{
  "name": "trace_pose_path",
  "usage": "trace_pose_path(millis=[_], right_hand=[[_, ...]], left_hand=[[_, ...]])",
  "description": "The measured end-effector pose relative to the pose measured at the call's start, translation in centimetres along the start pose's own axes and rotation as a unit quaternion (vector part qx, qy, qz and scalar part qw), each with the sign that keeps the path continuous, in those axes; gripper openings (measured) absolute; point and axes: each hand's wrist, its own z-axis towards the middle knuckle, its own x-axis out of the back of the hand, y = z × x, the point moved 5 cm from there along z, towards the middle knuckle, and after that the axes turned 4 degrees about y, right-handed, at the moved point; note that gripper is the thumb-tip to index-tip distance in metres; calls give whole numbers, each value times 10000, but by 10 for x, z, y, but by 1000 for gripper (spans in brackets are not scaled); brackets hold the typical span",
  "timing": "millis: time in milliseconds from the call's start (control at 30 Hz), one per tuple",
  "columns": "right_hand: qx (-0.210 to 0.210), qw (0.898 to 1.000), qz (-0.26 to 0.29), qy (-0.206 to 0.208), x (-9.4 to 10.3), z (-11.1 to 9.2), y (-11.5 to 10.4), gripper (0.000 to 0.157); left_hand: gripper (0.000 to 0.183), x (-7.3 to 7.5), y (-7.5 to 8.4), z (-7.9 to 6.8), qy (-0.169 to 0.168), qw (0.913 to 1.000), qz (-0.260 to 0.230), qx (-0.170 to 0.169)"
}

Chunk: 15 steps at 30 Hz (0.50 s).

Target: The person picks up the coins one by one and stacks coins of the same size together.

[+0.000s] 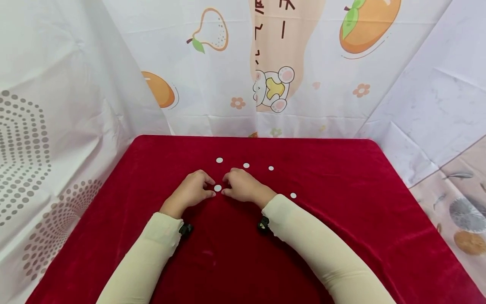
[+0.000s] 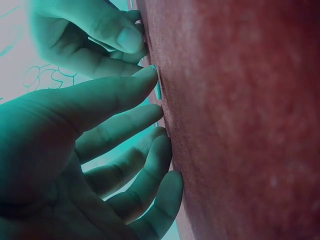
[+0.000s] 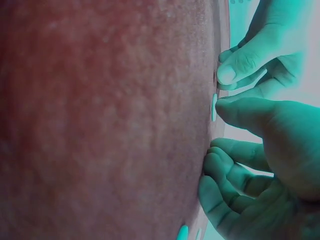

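Note:
Between the two hands a small white disc (image 1: pixel 217 188) lies flat on the red cloth (image 1: pixel 341 169). My left hand (image 1: pixel 193 188) is just left of it, thumb and index finger spread around its near side, without gripping it. Opposite, on the right, is my right hand (image 1: pixel 243 185), its thumb and fingers loosely bent. In the left wrist view the left fingertips (image 2: pixel 175 182) rest on the cloth. The right wrist view shows the disc edge-on (image 3: pixel 214 107), close by the right thumb (image 3: pixel 235 109); whether they touch I cannot tell.
Further white discs lie about: one at the back left (image 1: pixel 219 160), one beyond the right hand (image 1: pixel 246 165), one farther right (image 1: pixel 271 168), and one beside the right sleeve (image 1: pixel 293 195). Printed curtains (image 1: pixel 212 97) hang behind the table. Dark wrist devices (image 1: pixel 186 229) sit at both cuffs.

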Motion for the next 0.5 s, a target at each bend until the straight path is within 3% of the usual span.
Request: trace_pose_path(millis=[500], right_hand=[[-359, 9976, 550, 236, 0, 8, 10, 27]], left_hand=[[24, -2, 2, 1, -48, 10000, 49, -70]])
